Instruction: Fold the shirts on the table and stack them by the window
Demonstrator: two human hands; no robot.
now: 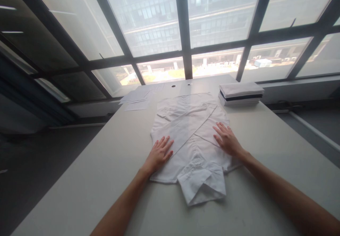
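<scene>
A white shirt point(186, 130) lies spread on the pale table point(265, 137), its sides folded inward and crossing in the middle, collar end toward me. My left hand point(159, 153) rests flat on the shirt's left side, fingers spread. On the right side my right hand point(227, 139) also presses flat, fingers stretched out. Neither hand holds anything.
A stack of folded garments point(240, 93), white with one dark layer, sits at the table's far right. Several loose paper sheets point(136, 99) lie at the far left. Large windows point(183, 20) stand behind the table. Dark floor drops away on both sides.
</scene>
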